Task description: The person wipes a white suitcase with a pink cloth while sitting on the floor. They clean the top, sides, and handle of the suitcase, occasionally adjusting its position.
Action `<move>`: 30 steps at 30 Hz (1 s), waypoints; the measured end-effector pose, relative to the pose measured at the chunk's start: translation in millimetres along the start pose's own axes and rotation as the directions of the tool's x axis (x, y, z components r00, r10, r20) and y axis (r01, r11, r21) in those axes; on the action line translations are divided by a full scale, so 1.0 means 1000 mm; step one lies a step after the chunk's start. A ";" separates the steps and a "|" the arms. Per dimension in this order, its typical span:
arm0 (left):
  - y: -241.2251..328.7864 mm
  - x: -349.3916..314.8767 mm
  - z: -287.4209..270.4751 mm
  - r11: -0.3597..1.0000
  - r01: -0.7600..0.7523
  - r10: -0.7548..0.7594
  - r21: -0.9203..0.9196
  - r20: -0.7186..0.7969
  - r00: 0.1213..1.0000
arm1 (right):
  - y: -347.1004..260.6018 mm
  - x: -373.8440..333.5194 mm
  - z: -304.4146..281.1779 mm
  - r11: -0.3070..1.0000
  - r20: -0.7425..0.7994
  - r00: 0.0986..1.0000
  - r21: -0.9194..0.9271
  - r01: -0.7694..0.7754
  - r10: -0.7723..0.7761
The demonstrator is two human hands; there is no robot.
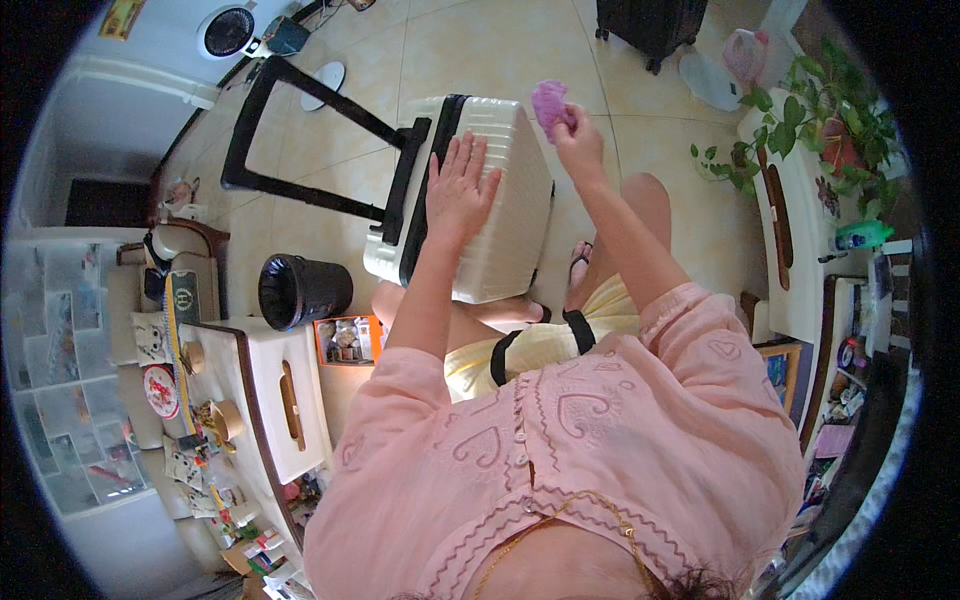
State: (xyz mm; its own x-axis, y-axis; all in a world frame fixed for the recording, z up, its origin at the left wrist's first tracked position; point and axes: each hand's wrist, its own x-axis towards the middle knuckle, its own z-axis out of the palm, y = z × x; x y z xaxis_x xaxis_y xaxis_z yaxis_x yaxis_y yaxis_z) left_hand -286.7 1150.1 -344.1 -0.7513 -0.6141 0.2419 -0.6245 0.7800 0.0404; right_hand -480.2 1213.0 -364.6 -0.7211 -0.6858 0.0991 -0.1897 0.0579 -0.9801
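Observation:
A cream hard-shell suitcase point(497, 235) with a black band lies in front of my legs, its black telescopic handle point(300, 195) pulled out toward the left. My left hand point(462, 185) rests flat on the upper side of the suitcase, fingers stretched out. To the right of the suitcase, my right hand point(578, 140) is raised, with its fingers closed on a crumpled purple cloth point(548, 104). The cloth hangs apart from the shell.
A black waste bin point(305, 290) stands left of the suitcase, near an orange box point(347, 340) of small items. White cabinets flank me. A leafy plant point(790, 120) overhangs the right one. Farther off are a black suitcase point(655, 25) and a fan point(230, 33).

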 end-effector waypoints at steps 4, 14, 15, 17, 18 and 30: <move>0.004 0.004 -0.001 0.998 0.054 -0.054 0.011 0.003 0.999 | 0.033 -0.020 0.058 0.938 -0.004 0.946 -0.130 0.322 -0.325; -0.038 -0.045 -0.008 0.918 0.397 -0.397 -0.016 0.003 0.918 | 0.104 -0.041 0.146 0.964 0.612 0.790 -0.228 0.140 0.030; -0.044 -0.050 -0.002 0.901 0.433 -0.434 -0.025 -0.026 0.901 | 0.109 -0.048 0.153 0.966 0.614 0.790 -0.203 0.158 0.000; -0.053 -0.063 0.001 0.855 0.517 -0.518 -0.033 -0.046 0.854 | 0.104 -0.068 0.158 0.970 0.623 0.781 -0.157 0.188 -0.050; -0.056 -0.070 0.002 0.827 0.562 -0.563 -0.036 -0.065 0.824 | 0.098 -0.075 0.163 0.971 0.624 0.772 -0.090 0.223 -0.120; -0.041 -0.104 -0.006 0.645 0.764 -0.758 0.011 -0.117 0.641 | 0.055 -0.092 0.193 0.963 0.729 0.645 0.263 0.049 -0.232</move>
State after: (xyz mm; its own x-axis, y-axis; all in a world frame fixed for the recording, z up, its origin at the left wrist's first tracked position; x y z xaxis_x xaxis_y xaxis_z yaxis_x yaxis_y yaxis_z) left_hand -181.9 1183.1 -365.2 0.0168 -0.9712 0.2375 -0.9793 0.0320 0.2000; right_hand -295.5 1139.4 -461.3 0.0648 -0.9840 0.1659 -0.0424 -0.1688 -0.9847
